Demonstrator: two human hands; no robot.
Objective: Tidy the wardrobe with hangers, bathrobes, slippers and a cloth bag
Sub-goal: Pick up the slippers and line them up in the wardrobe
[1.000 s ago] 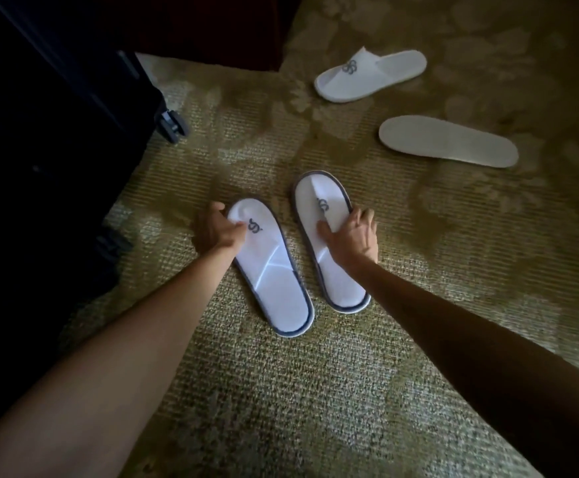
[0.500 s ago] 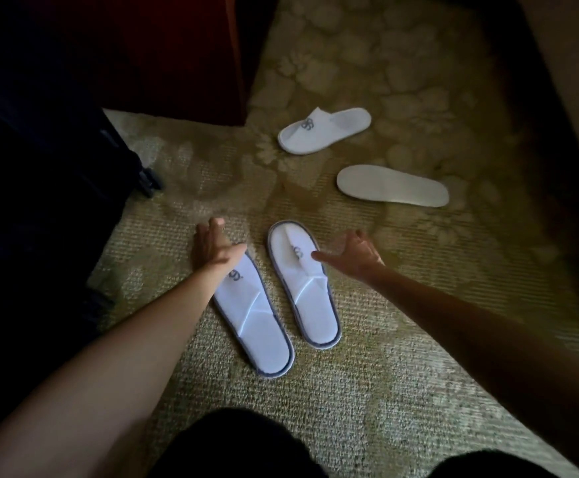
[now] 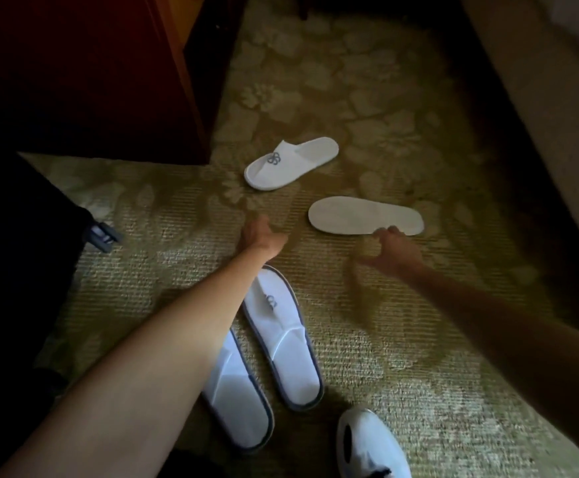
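Two white slippers with grey trim lie side by side on the patterned carpet, one [image 3: 236,395] partly under my left forearm, the other [image 3: 282,332] just right of it. Farther off, a white slipper with a logo [image 3: 289,163] lies upright. A second one [image 3: 363,215] lies sole up to its right. My left hand [image 3: 260,236] is stretched out over bare carpet, fingers loose, holding nothing. My right hand [image 3: 389,250] reaches toward the near edge of the sole-up slipper, fingers spread; its fingertips are at that edge.
A dark red wooden wardrobe panel [image 3: 164,81] stands at the back left. A black suitcase with a wheel [image 3: 103,234] is on the left. My white shoe [image 3: 372,446] shows at the bottom. A pale wall or bed base [image 3: 539,98] runs along the right.
Both hands let go of the paired grey-trimmed slippers and moved forward across the carpet toward the two farther slippers. The view has shifted forward too.
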